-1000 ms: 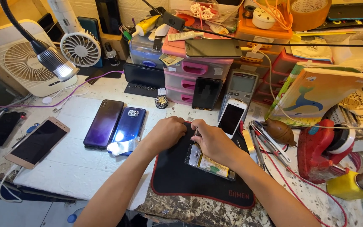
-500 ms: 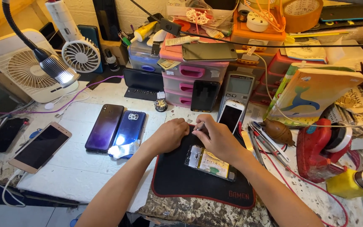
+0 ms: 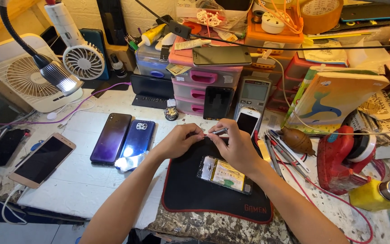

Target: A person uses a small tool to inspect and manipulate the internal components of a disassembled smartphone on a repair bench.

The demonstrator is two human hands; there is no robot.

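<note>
Grey-metal tool (image 3: 218, 132), thin and short, pinched at its right end by the right hand (image 3: 237, 147) and met at its left tip by the left hand (image 3: 180, 141); long axis near level, running left to right between the two sets of fingertips. Right fingers (image 3: 225, 129) closed tight on the tool; left fingers (image 3: 198, 132) curled nearly shut, touching the tip or something tiny on it, too small to tell. Held above the far edge of a black mat (image 3: 190, 190) on the worktop (image 3: 68, 190). Opened phone (image 3: 224, 174) flat on the mat, just below and toward the wearer from the fingertips, beside the right palm; long axis slanting from upper left to lower right, yellow-labelled battery showing. Right hand nearer the phone, left hand a little further off to its left. Left of the mat, apart from both hands, two phones face down: purple phone (image 3: 110, 138) and blue phone (image 3: 137, 138). White phone (image 3: 248, 122) just beyond the right knuckles.
</note>
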